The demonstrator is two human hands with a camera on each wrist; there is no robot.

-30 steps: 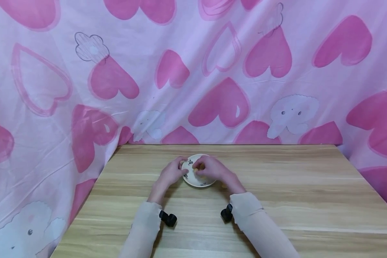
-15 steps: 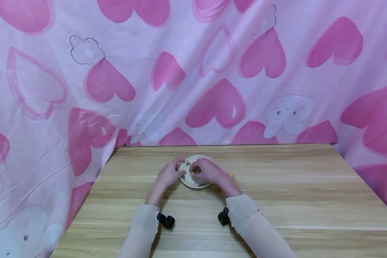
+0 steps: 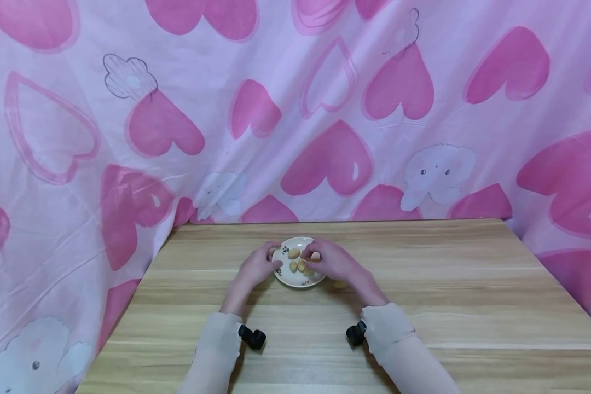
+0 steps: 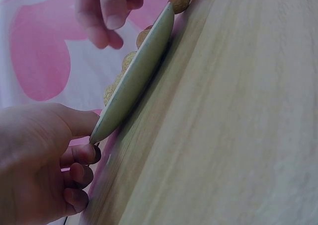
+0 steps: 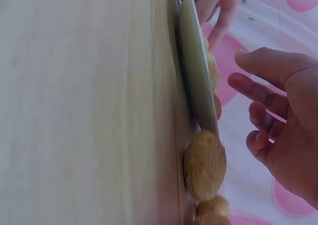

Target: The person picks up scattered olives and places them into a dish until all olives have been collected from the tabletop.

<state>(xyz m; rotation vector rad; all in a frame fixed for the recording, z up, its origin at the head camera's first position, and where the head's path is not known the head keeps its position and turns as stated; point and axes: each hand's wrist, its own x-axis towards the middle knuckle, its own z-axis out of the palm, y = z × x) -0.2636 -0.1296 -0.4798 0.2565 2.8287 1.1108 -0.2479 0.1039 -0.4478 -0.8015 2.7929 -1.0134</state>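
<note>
Sleeves of pale cream cloth (image 3: 214, 350) crossed the near part of a light, wood-grained table (image 3: 448, 295), each with a small black camera (image 3: 252, 337) at the cuff.

Past them, as I watched, the person's bare left hand (image 3: 257, 268) had its thumb and fingers clamped on the rim of a round, shallow, cream-white plate (image 3: 291, 279) with small dark printed motifs, just as it had a second earlier. Loose brown, oval, rough-shelled nuts (image 5: 204, 165) lay on the table by the plate's right side; whether the closest one touched the rim I could not tell.

The bare right hand (image 3: 336, 260) was what had changed. Half a second before, its fingers were bunched over the middle of the plate around something small and tan. Now it had drawn off toward the right side, over the plate's edge, thumb and fingertips apart with nothing held between them. That uncovered a cluster of tan, oval, wrinkled nuts (image 3: 294, 253) sitting on the plate, at least four, perhaps more under the hand. I judged that a piece had just been let go there, leaving that hand free while the other steadied the plate.

Farthest off hung a pink cloth printed with hearts (image 3: 256, 54).
</note>
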